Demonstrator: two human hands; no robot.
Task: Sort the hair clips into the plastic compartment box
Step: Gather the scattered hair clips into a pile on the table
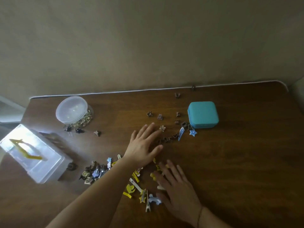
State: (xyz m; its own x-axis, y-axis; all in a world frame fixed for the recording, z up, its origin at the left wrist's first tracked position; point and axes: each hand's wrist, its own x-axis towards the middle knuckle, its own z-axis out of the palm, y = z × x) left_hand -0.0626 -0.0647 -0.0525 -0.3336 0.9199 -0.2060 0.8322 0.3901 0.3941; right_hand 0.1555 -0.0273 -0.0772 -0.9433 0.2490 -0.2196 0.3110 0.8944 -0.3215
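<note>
Hair clips lie scattered on a brown wooden table (pixel 230 162). My left hand (pixel 143 145) is spread flat, fingers straight, reaching toward a row of small brown clips (pixel 167 139). Nearer to me, my right hand (pixel 177 190) lies flat with straight fingers on yellow clips (pixel 153 176). More yellow and blue clips (pixel 139 193) lie left of it. A mixed pile of clips (pixel 93 171) sits beside the clear plastic compartment box (pixel 32 155) at the left, whose lid with a yellow latch is closed.
A round clear tub (pixel 72 110) with gold items stands at the back left. A teal square case (pixel 203 114) sits at the back right, with a blue star clip (pixel 193 132) beside it. Small brown clips (pixel 149 114) dot the far table.
</note>
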